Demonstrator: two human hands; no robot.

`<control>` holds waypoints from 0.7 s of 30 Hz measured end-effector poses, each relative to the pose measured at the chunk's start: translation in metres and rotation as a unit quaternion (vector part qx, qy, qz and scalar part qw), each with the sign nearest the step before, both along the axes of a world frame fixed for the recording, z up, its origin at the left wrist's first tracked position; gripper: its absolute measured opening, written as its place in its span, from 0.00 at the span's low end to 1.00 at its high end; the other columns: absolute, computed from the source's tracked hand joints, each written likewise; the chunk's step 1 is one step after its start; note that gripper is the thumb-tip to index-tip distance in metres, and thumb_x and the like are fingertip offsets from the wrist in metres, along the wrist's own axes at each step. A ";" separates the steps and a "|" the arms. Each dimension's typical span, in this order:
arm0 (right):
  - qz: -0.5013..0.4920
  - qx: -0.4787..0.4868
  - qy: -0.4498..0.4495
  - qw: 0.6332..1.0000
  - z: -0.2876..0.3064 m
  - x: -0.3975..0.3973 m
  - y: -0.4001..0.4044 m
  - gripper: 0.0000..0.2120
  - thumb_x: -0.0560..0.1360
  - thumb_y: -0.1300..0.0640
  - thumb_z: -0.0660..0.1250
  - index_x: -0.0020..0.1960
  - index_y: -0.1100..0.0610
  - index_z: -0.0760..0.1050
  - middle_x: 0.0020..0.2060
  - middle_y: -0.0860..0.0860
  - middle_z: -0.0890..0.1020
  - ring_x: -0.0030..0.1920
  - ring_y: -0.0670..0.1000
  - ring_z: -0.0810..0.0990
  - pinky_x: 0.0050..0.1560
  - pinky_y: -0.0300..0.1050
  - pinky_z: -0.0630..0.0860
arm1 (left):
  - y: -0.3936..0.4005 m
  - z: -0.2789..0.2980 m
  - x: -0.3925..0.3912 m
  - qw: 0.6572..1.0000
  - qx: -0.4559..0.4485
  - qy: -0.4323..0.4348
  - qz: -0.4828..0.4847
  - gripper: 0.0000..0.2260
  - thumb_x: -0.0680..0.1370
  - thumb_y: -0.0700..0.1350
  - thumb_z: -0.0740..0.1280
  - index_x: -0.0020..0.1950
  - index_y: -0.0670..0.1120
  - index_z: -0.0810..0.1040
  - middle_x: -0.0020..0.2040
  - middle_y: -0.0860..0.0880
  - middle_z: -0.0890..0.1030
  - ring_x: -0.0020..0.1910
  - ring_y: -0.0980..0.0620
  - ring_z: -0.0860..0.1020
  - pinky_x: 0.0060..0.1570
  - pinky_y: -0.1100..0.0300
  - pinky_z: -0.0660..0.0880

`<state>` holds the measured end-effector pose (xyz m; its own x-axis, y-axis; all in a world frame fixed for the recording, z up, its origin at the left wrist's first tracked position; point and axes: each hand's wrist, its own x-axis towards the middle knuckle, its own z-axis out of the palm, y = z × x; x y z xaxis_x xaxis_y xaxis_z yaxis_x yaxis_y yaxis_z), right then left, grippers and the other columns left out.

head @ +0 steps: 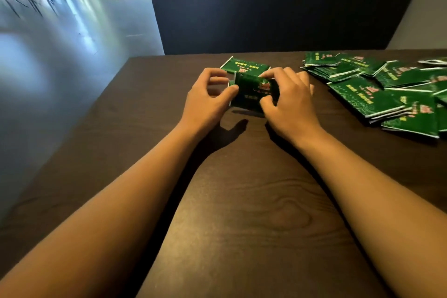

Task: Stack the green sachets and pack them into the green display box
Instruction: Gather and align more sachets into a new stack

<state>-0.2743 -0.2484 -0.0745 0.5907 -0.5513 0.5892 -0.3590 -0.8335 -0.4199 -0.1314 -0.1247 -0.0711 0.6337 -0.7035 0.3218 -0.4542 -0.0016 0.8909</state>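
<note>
hands (251, 97) grip sachets (254, 92) | loose pile (387, 89) right (overlapping) | table (242, 201)

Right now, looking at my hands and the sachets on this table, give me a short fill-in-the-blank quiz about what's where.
1. Both hands, left hand and right hand, hold a small bundle of sachets whose colour is ____.
2. The loose pile of sachets lies to the ____ of the hands.
3. A single flat sachet lies just ____ the held bundle, farther from the person.
4. Everything rests on a dark ____ table.

Missing words: green; right; behind; wooden
</note>
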 end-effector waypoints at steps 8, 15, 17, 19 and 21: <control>0.083 -0.031 -0.109 0.990 0.010 0.005 0.017 0.16 0.72 0.66 0.63 0.58 0.57 0.80 0.51 0.54 0.76 0.52 0.49 0.70 0.51 0.28 0.65 | 0.011 0.000 -0.009 0.994 -0.096 -0.018 -0.056 0.17 0.78 0.42 0.75 0.65 0.41 0.76 0.59 0.47 0.82 0.58 0.52 0.82 0.56 0.59 0.81; 0.127 0.009 -0.018 0.992 0.000 0.010 0.011 0.23 0.72 0.68 0.62 0.63 0.52 0.79 0.54 0.53 0.74 0.56 0.54 0.74 0.58 0.40 0.71 | 0.011 -0.009 0.002 0.996 -0.085 -0.025 -0.031 0.12 0.77 0.38 0.74 0.59 0.41 0.79 0.57 0.47 0.83 0.58 0.51 0.83 0.53 0.59 0.82; 0.148 0.021 0.004 0.989 -0.001 0.011 0.009 0.23 0.74 0.68 0.63 0.66 0.52 0.78 0.55 0.53 0.74 0.57 0.51 0.74 0.60 0.39 0.72 | 0.010 -0.009 0.004 0.997 -0.066 -0.005 -0.034 0.11 0.77 0.38 0.74 0.59 0.42 0.80 0.58 0.47 0.83 0.59 0.50 0.82 0.51 0.61 0.82; 0.158 0.037 -0.013 0.987 -0.003 0.013 0.009 0.22 0.76 0.65 0.63 0.68 0.52 0.76 0.58 0.52 0.74 0.58 0.47 0.74 0.59 0.31 0.70 | 0.009 -0.011 0.006 0.998 -0.062 0.000 -0.029 0.10 0.77 0.37 0.73 0.57 0.42 0.80 0.56 0.48 0.83 0.57 0.51 0.83 0.52 0.58 0.83; 0.138 0.075 -0.072 0.985 -0.003 0.014 0.008 0.20 0.79 0.60 0.62 0.71 0.54 0.73 0.60 0.50 0.73 0.58 0.46 0.74 0.57 0.29 0.69 | 0.009 -0.012 0.006 0.997 -0.076 0.003 0.002 0.08 0.77 0.37 0.73 0.55 0.43 0.80 0.55 0.48 0.83 0.57 0.51 0.83 0.54 0.54 0.83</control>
